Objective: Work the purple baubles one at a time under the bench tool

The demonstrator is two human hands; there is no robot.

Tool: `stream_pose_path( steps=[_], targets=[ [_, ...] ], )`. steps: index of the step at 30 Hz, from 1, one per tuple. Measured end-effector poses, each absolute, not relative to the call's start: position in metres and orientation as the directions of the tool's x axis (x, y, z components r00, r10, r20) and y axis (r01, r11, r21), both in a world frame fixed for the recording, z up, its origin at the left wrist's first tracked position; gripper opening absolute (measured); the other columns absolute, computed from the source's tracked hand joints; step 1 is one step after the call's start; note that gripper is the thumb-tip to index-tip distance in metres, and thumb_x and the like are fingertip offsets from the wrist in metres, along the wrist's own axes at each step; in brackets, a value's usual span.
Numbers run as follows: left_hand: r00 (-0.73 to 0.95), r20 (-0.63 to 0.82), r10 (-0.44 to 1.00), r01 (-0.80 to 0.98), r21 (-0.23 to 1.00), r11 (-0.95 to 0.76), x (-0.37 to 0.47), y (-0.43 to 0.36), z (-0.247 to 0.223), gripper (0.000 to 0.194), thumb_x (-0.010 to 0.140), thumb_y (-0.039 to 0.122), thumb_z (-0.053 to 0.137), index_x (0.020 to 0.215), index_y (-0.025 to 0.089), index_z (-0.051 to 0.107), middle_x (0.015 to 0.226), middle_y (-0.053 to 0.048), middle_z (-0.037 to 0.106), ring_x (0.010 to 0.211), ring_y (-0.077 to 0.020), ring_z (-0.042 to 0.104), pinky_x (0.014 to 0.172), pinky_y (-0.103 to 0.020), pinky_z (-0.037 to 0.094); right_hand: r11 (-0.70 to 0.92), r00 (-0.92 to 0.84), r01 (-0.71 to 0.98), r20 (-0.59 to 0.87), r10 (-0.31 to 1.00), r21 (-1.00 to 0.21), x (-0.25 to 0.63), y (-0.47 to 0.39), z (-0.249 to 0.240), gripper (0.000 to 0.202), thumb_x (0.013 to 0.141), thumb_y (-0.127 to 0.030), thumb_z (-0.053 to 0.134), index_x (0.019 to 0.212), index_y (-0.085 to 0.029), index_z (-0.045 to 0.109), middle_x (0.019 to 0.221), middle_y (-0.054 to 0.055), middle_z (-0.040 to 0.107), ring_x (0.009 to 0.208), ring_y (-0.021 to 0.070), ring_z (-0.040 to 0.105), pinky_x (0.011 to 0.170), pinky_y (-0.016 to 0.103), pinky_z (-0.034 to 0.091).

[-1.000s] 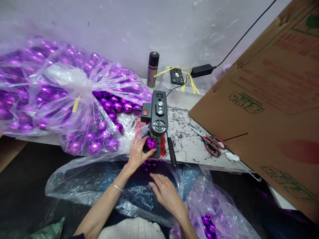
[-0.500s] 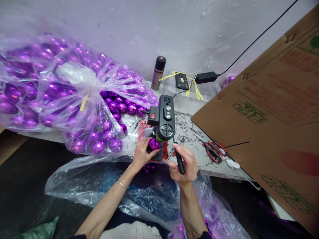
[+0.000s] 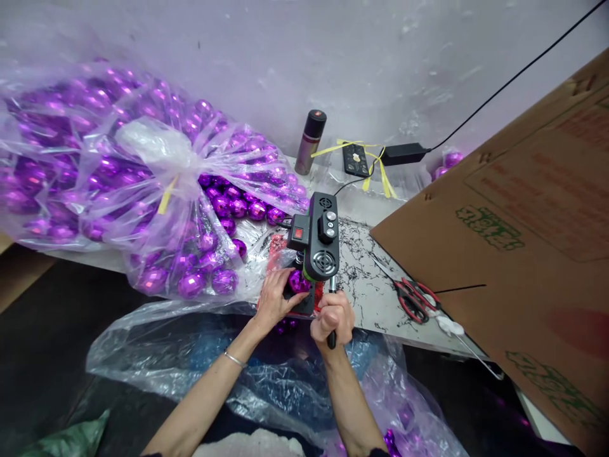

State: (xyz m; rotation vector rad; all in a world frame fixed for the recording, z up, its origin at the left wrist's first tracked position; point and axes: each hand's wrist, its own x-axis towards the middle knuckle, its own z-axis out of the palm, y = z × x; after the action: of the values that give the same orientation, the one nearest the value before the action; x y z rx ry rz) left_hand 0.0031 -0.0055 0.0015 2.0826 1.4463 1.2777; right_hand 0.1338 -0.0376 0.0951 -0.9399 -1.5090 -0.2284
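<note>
A small black bench drill press (image 3: 324,238) with a red switch stands at the table's front edge. Beneath its head sits a shiny purple bauble (image 3: 299,281). My left hand (image 3: 276,296) grips that bauble between thumb and fingers, steadying it on the dark base. The fingers of my right hand (image 3: 334,317) are wrapped round the black handle of the press lever (image 3: 332,337). Where the drill bit meets the bauble is hidden by the head. More purple baubles (image 3: 257,210) lie loose behind my left hand, beside a tied clear bag (image 3: 159,149) full of them.
Black shavings litter the white tabletop (image 3: 361,279). Red-handled scissors (image 3: 415,298) lie to the right, near a large cardboard box (image 3: 495,254). A spray can (image 3: 311,142), a black power adapter (image 3: 404,153) and yellow ties are at the back. An open clear bag (image 3: 190,343) hangs below the edge.
My right hand has closed round the lever handle, which has swung left and more upright. My left hand still holds the bauble under the press. The whole view has shifted slightly.
</note>
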Motion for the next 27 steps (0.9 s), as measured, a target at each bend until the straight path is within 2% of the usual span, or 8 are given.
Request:
stream_pose_path(
  steps=[14, 17, 19, 22, 25, 27],
  targets=[
    [0.119, 0.47, 0.875, 0.527, 0.717, -0.456, 0.0, 0.001, 0.002, 0.059, 0.093, 0.057, 0.079, 0.135, 0.018, 0.065, 0.128, -0.018, 0.076, 0.125, -0.0387, 0.072, 0.109, -0.06, 0.057, 0.681, 0.099, 0.65, 0.926, 0.363, -0.336, 0.135, -0.03, 0.082, 0.037, 0.113, -0.027, 0.034, 0.077, -0.025, 0.043, 0.07, -0.003, 0.052, 0.061, 0.0127, 0.049, 0.063, 0.031, 0.042],
    [0.12, 0.48, 0.869, 0.518, 0.717, -0.467, 0.0, 0.005, 0.002, 0.059, 0.091, 0.056, 0.08, 0.134, 0.019, 0.065, 0.127, -0.018, 0.076, 0.126, -0.0393, 0.072, 0.108, -0.061, 0.058, 0.713, 0.063, 0.633, 0.938, 0.342, -0.303, 0.135, -0.029, 0.087, 0.039, 0.113, -0.03, 0.038, 0.075, -0.025, 0.043, 0.07, -0.003, 0.052, 0.061, 0.0122, 0.048, 0.06, 0.029, 0.041],
    [0.118, 0.478, 0.871, 0.512, 0.722, -0.465, 0.001, 0.008, 0.004, 0.058, 0.091, 0.056, 0.081, 0.134, 0.019, 0.065, 0.126, -0.018, 0.076, 0.123, -0.0392, 0.073, 0.107, -0.062, 0.059, 0.72, 0.059, 0.624, 0.937, 0.343, -0.303, 0.135, -0.03, 0.097, 0.039, 0.112, -0.026, 0.039, 0.074, -0.025, 0.044, 0.07, -0.003, 0.052, 0.06, 0.012, 0.048, 0.058, 0.029, 0.04],
    [0.13, 0.482, 0.866, 0.494, 0.726, -0.478, 0.0, 0.001, 0.003, 0.061, 0.09, 0.055, 0.082, 0.135, 0.019, 0.064, 0.127, -0.019, 0.075, 0.121, -0.0392, 0.073, 0.107, -0.063, 0.059, 0.694, 0.108, 0.606, 0.905, 0.412, -0.389, 0.136, -0.033, 0.122, 0.038, 0.109, -0.015, 0.04, 0.072, -0.024, 0.046, 0.069, -0.003, 0.053, 0.061, 0.0118, 0.051, 0.057, 0.029, 0.039],
    [0.172, 0.502, 0.847, 0.465, 0.717, -0.519, -0.011, -0.024, -0.002, 0.057, 0.095, 0.049, 0.078, 0.14, 0.019, 0.06, 0.131, -0.019, 0.074, 0.125, -0.0376, 0.072, 0.108, -0.061, 0.059, 0.619, 0.172, 0.577, 0.82, 0.546, -0.533, 0.135, -0.038, 0.146, 0.035, 0.108, -0.016, 0.045, 0.074, -0.023, 0.051, 0.067, -0.004, 0.053, 0.06, 0.0116, 0.051, 0.057, 0.029, 0.037],
    [0.213, 0.513, 0.831, 0.465, 0.695, -0.548, -0.024, -0.043, -0.005, 0.066, 0.094, 0.051, 0.079, 0.147, 0.02, 0.056, 0.138, -0.02, 0.071, 0.132, -0.0383, 0.069, 0.111, -0.061, 0.058, 0.591, 0.185, 0.571, 0.791, 0.584, -0.57, 0.134, -0.041, 0.154, 0.034, 0.108, -0.017, 0.047, 0.075, -0.023, 0.053, 0.067, -0.004, 0.052, 0.06, 0.0114, 0.05, 0.057, 0.029, 0.036]
  ],
)
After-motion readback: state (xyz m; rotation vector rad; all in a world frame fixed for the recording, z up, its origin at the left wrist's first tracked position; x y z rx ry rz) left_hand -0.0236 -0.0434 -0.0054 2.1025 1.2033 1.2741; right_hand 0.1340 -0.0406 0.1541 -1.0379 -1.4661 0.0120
